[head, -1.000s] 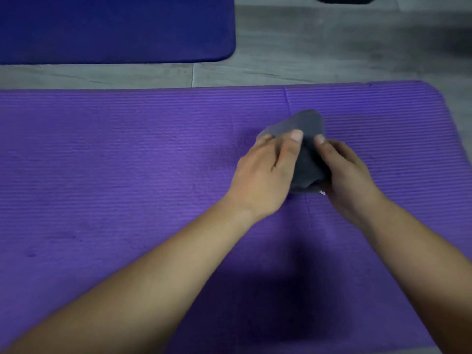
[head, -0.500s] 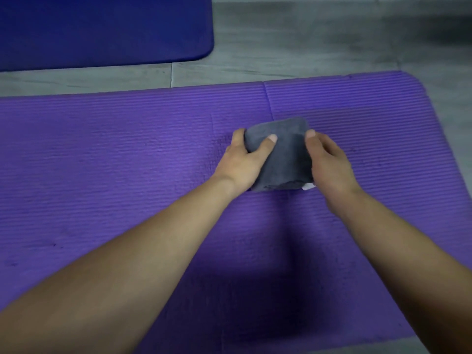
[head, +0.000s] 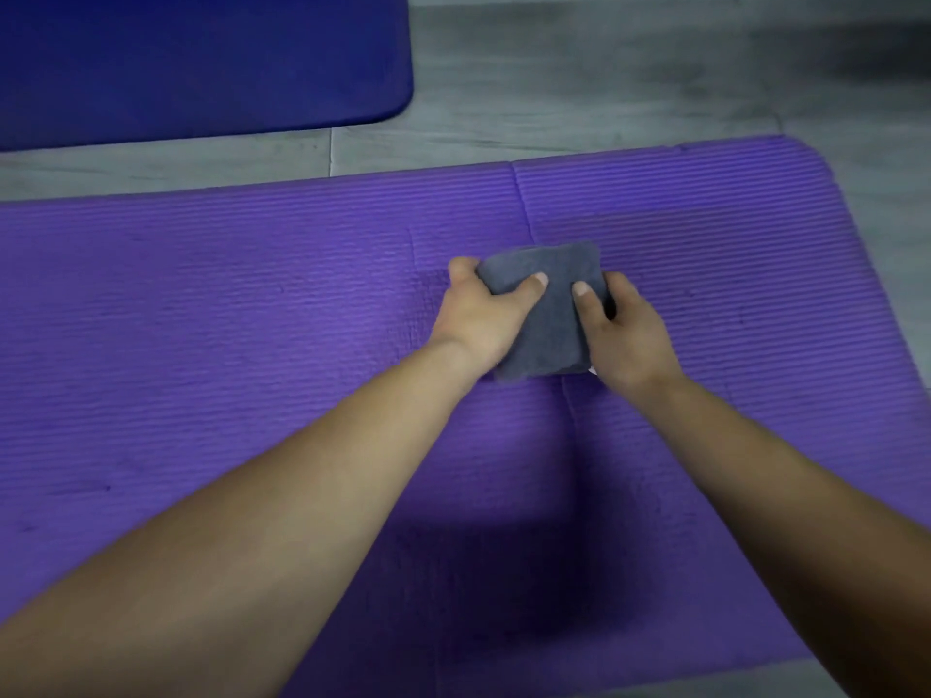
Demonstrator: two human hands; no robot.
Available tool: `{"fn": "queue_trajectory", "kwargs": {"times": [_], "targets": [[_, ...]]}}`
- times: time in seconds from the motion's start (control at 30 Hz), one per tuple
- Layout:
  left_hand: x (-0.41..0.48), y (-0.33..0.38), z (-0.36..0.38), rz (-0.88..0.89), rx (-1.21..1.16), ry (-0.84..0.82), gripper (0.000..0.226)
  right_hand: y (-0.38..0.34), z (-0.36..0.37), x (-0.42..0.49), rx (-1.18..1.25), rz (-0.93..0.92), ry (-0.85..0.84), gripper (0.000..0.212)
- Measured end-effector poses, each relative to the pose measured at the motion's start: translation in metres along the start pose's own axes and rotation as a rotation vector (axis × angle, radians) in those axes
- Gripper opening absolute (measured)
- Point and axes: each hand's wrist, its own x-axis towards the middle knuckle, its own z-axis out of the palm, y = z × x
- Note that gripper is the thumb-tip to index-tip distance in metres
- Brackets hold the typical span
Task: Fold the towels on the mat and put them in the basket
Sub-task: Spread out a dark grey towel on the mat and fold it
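A small grey towel [head: 546, 314], folded into a compact square, lies on the purple mat [head: 252, 304] right of its middle. My left hand [head: 478, 319] grips the towel's left side, thumb on top and fingers tucked round the edge. My right hand [head: 624, 335] grips its right side, thumb lying on the top face and fingers curled down along the right edge. A bit of white label shows at the towel's near right corner. No basket is in view.
A dark blue mat [head: 201, 63] lies on the grey wood-look floor [head: 604, 83] beyond the purple mat, at the upper left. The purple mat's right edge curves off near the frame's right side.
The towel went from a rumpled bundle between my hands to a flat folded square. My left hand shifted to its left edge; my right thumb moved onto the top.
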Motion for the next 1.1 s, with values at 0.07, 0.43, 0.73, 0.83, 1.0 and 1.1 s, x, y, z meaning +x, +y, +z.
{"fn": "queue_trajectory", "kwargs": {"times": [0.07,0.43,0.73,0.83,1.0,1.1], "targets": [[-0.013,-0.006,-0.017,0.011,0.001,0.02,0.049,0.002,-0.01,0.002,0.069,-0.1,-0.156,0.028],[-0.017,-0.034,-0.041,-0.265,-0.025,-0.289,0.079,-0.023,-0.003,-0.019,-0.32,0.191,-0.017,0.09],[-0.037,-0.041,-0.026,-0.201,-0.226,-0.267,0.08,-0.01,0.021,-0.059,0.268,0.42,-0.096,0.086],[-0.05,-0.042,-0.029,-0.197,-0.395,-0.199,0.054,-0.018,0.02,-0.064,0.412,0.352,-0.095,0.079],[-0.083,-0.039,-0.06,-0.18,-0.621,-0.133,0.082,-0.057,0.015,-0.087,0.658,0.298,-0.14,0.077],[-0.121,-0.028,-0.095,-0.209,-0.685,-0.051,0.075,-0.101,0.018,-0.117,0.637,0.307,-0.159,0.084]]}}
